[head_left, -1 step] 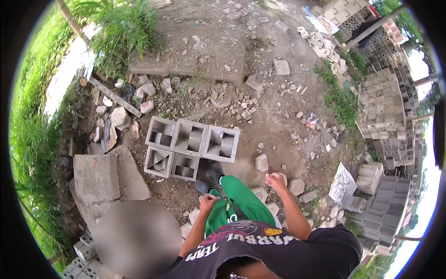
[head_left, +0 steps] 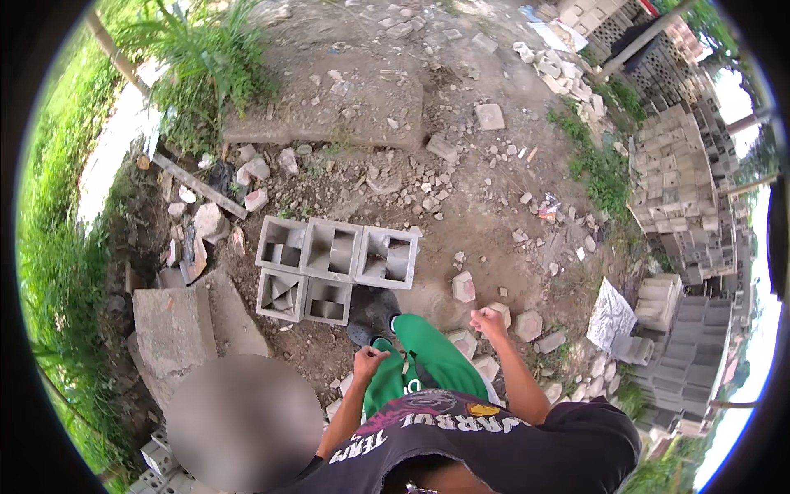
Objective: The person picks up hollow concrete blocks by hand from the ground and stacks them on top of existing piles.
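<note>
Head view is showing five square hollow concrete blocks point(head_left: 329, 276) standing side by side on the dirt, three in the far row and two in the near row, just ahead of the dark shoes point(head_left: 379, 309). Left hand point(head_left: 370, 361) is hanging over the green trousers point(head_left: 440, 356), its fingers curling inward; full closure cannot be told. Right hand point(head_left: 491, 322) is making a fist, appearing near a hexagonal paver point(head_left: 463, 286). Neither hand is touching the blocks.
</note>
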